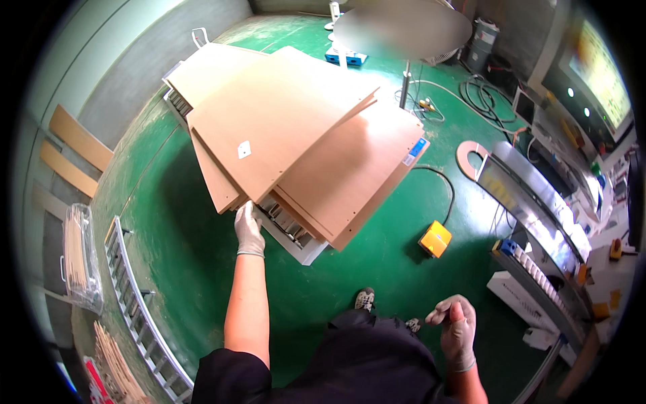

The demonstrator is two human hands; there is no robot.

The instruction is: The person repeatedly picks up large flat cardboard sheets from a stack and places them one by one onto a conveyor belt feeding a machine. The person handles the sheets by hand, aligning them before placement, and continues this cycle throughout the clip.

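Note:
My left hand [249, 232], in a pale glove, is closed on the near corner of a large brown wooden panel [269, 121]. That panel lies askew over other panels, its right edge raised above a neighbouring panel [363, 168] with a blue label [415, 151]. A small white tag [244, 149] sits on the top panel. Beneath the stack a metal roller frame [289, 232] shows in part. My right hand [459, 333], also gloved with a bare thumb tip, is raised near my body, its fingers curled and nothing visible in them.
A yellow foot pedal [435, 239] with a black cable lies on the green floor. At the left, a metal ladder-like roller track [134, 296] stands near bundled wood strips [79, 252]. A machine with a metal table [531, 195] and a screen [595, 74] occupies the right.

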